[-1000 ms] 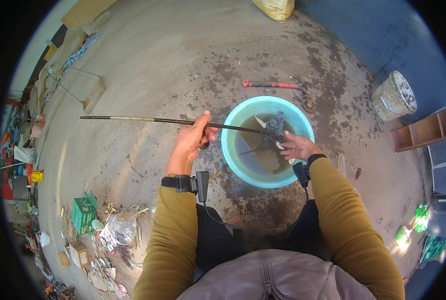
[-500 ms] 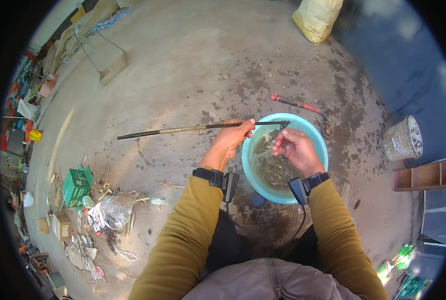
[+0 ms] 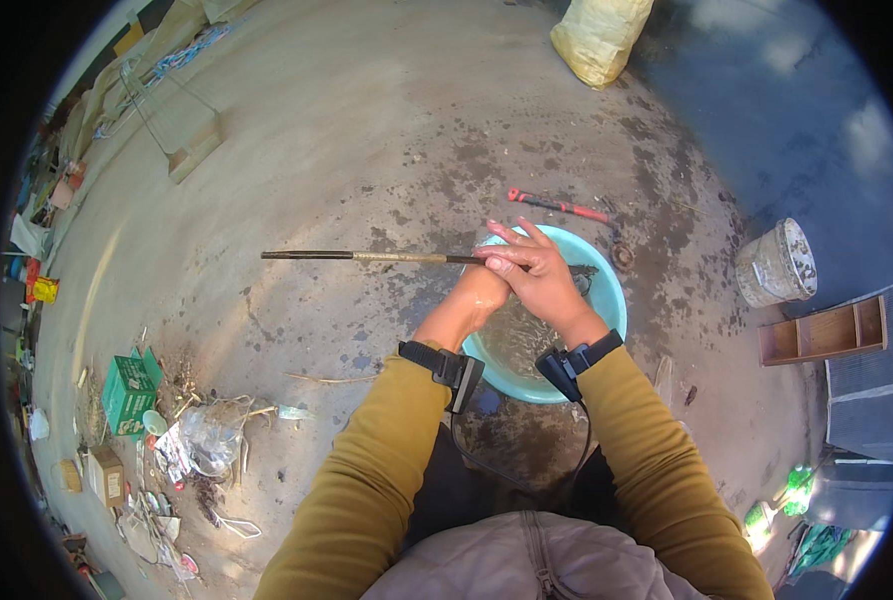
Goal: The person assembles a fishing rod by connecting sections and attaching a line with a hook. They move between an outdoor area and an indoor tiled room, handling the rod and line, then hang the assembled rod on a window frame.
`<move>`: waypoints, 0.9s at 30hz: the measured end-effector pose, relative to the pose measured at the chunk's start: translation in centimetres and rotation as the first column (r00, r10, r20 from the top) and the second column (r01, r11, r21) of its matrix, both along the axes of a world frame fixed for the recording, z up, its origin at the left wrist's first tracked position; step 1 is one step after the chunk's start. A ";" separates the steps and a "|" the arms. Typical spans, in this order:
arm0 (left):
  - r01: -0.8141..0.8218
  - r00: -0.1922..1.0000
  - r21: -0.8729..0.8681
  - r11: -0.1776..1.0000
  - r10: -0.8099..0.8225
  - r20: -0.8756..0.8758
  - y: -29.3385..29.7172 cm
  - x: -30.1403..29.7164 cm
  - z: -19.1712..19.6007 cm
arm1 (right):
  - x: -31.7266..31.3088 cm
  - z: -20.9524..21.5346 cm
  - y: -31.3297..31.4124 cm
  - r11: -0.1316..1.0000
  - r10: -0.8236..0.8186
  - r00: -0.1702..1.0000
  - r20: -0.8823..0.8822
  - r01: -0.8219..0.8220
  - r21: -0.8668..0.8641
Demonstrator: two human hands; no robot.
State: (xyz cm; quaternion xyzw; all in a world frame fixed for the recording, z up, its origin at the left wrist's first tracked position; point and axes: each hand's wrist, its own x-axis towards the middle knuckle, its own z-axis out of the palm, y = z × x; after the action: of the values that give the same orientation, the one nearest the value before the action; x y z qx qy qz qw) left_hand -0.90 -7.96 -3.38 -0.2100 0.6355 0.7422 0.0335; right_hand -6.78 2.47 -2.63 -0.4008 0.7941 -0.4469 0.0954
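Note:
A long, thin dark rod [image 3: 306,255] with a tan wrapped section runs level from the left to above a light-blue basin [image 3: 618,310]. My left hand [image 3: 473,298] is closed round the rod near the basin's left rim. Over it lies my right hand [image 3: 544,285], fingers stretched out and partly spread across the rod and the left hand's fingers. The rod's dark end shows just past the right hand, over the basin. Murky water with brownish bits stands in the basin. My hands hide part of the rod and of the far left rim.
A red-and-black handled tool [image 3: 566,207] lies just beyond the basin. To the right are a stained white bucket [image 3: 778,265] and a wooden compartment box [image 3: 826,334]. A green carton [image 3: 129,392] and scattered litter lie left. A yellowish sack [image 3: 598,45] stands at the back.
My right hand has moved from above the basin onto the rod and my left hand, its fingers now straightened. The view has shifted slightly, so surroundings appear further left.

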 end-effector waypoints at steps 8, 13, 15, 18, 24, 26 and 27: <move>-0.007 0.992 0.108 0.994 0.020 -0.124 0.6 0.5 1.6 | -1.1 0.8 5.3 0.943 -0.124 0.921 -0.369 0.225 0.245; -0.181 0.981 0.181 0.967 0.191 -0.044 -1.2 0.5 2.2 | -4.0 1.4 11.5 0.807 -0.590 0.807 -0.025 0.590 -0.023; -0.268 0.963 0.185 0.946 0.269 0.021 -1.2 0.5 2.2 | -4.1 1.7 13.5 0.714 -0.689 0.673 0.268 0.694 0.090; -0.310 0.951 0.101 0.945 0.310 0.020 -1.1 1.1 2.8 | -3.9 3.1 15.5 0.765 -0.565 0.731 0.381 0.638 -0.090; -0.415 0.910 -0.084 0.906 0.411 -0.059 -0.5 5.2 7.4 | -1.2 7.7 17.9 0.795 -0.602 0.794 0.083 0.606 -0.030; -0.430 0.903 -0.198 0.881 0.422 -0.082 0.2 6.3 8.6 | -0.3 8.8 18.6 0.813 -0.581 0.813 0.023 0.582 -0.019; -0.430 0.902 -0.236 0.871 0.427 -0.069 0.5 6.8 8.9 | 0.4 9.3 19.0 0.815 -0.579 0.814 0.035 0.579 0.010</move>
State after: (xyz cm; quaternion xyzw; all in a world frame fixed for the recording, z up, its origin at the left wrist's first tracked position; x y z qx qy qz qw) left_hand 5.89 -7.48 5.51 -0.3427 0.6603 0.6481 -0.1627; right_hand -6.36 21.51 6.63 -0.1323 0.8762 -0.4624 -0.0309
